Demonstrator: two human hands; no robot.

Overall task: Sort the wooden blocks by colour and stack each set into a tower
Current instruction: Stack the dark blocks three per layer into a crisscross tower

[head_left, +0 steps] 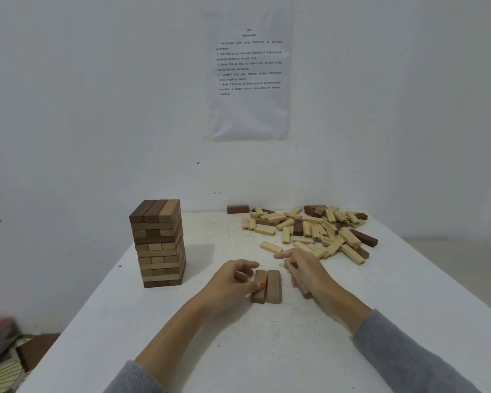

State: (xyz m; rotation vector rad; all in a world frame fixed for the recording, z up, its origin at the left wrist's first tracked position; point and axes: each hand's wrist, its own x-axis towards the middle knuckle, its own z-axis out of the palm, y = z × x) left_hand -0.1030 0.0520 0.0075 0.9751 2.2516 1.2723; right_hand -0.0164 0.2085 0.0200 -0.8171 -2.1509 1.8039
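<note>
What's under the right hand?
One brown block, gripped by the right hand. One long face shows; its top and far side are covered by the palm and fingers, so a second block there can't be ruled out.

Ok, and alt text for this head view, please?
On a white table, a person's left hand touches a pair of brown blocks lying side by side, while the right hand grips a third brown block just right of them. A tower of brown blocks stands at left; a loose pile of pale and dark blocks lies far right.
</note>
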